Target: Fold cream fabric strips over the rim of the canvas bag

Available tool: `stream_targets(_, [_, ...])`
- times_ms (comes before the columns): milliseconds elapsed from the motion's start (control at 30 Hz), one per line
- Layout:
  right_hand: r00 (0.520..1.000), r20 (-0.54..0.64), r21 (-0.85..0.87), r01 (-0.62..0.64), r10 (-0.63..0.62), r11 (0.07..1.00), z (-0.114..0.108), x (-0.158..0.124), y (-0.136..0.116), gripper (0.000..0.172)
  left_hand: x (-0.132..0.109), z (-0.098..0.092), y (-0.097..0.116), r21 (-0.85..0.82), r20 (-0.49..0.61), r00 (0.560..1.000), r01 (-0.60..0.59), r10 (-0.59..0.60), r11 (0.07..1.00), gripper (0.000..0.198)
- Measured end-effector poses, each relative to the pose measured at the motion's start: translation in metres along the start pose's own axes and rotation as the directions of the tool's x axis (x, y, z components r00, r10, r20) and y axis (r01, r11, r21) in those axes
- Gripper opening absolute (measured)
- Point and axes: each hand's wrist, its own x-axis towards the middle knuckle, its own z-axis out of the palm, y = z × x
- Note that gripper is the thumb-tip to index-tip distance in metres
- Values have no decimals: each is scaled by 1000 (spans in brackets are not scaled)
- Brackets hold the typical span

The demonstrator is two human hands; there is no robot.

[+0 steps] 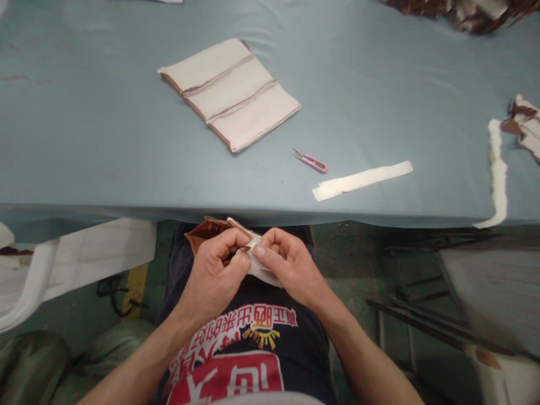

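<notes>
My left hand [215, 270] and my right hand [287, 264] are together just below the table's front edge, over my lap. Both pinch a small folded piece of white and brown fabric [211, 229], thumbs and forefingers pressed on its edge. On the blue-grey table [84, 140] lies a stack of cream fabric pieces with brown edges [230, 93]. A small pink thread snip [310, 161] lies to its right. Beside the snip lies a white fabric strip [363, 180].
More brown and white fabric lies at the table's right edge [523, 126] and far right corner [464, 11]. A white fluffy strip [498, 174] hangs over the right front edge. White cloth [84, 253] hangs below the table at left; metal bars [422, 320] stand at right.
</notes>
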Motion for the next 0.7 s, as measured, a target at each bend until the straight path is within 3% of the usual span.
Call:
stream_targets(167, [976, 178, 315, -179, 127, 932, 5, 6, 13, 45, -2, 5, 3, 9, -54, 998, -17, 18, 1000, 14])
stream_targets(267, [957, 231, 377, -254, 176, 891, 5, 13, 16, 48, 2, 6, 1, -90, -24, 999, 34, -36, 995, 12])
stream_targets(433, [993, 88, 161, -95, 82, 982, 1, 10, 2, 48, 9, -6, -13, -229, 122, 979, 189, -164, 955, 11])
stream_targets(567, [1000, 24, 19, 1, -1, 1000, 2, -1, -2, 43, 7, -19, -19, -172, 213, 967, 176, -138, 969, 17])
stream_targets(700, [1000, -6, -108, 24, -24, 994, 3, -4, 10, 32, 5, -18, -15, -65, 242, 952, 208, -187, 976, 32])
